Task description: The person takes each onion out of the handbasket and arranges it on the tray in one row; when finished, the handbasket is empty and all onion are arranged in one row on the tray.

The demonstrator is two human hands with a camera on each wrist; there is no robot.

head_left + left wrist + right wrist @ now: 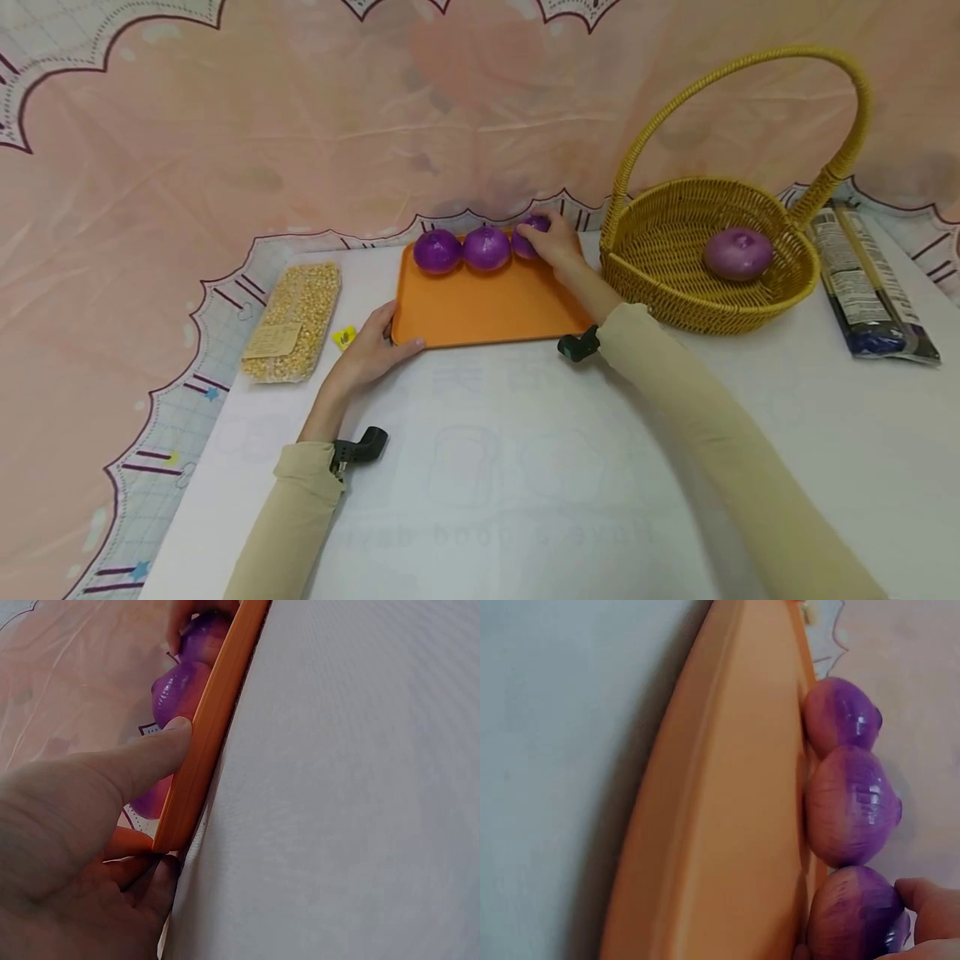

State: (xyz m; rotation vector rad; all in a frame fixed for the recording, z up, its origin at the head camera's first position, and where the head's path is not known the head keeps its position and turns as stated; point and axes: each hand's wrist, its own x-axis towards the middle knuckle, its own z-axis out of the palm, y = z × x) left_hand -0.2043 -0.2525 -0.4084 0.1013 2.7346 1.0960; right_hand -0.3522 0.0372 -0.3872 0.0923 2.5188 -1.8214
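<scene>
Three purple onions stand in a row along the far edge of an orange tray (487, 312): a left onion (437, 252), a middle onion (486, 249) and a right onion (522, 246). My right hand (558, 246) grips the right onion, its fingers partly covering it in the head view. That onion (847, 911) sits close against the middle one (849, 806). At the tray's near left corner, my left hand (367, 350) holds the rim. Its thumb (161, 750) lies over the tray's edge (199, 757), with other fingers beneath the corner.
Right of the tray stands a yellow wicker basket (660, 310) with a tall handle and one onion (738, 253) inside. A dark printed packet (862, 283) lies beyond it. On the left are a bag of yellow kernels (296, 312) and a small yellow tag (344, 337).
</scene>
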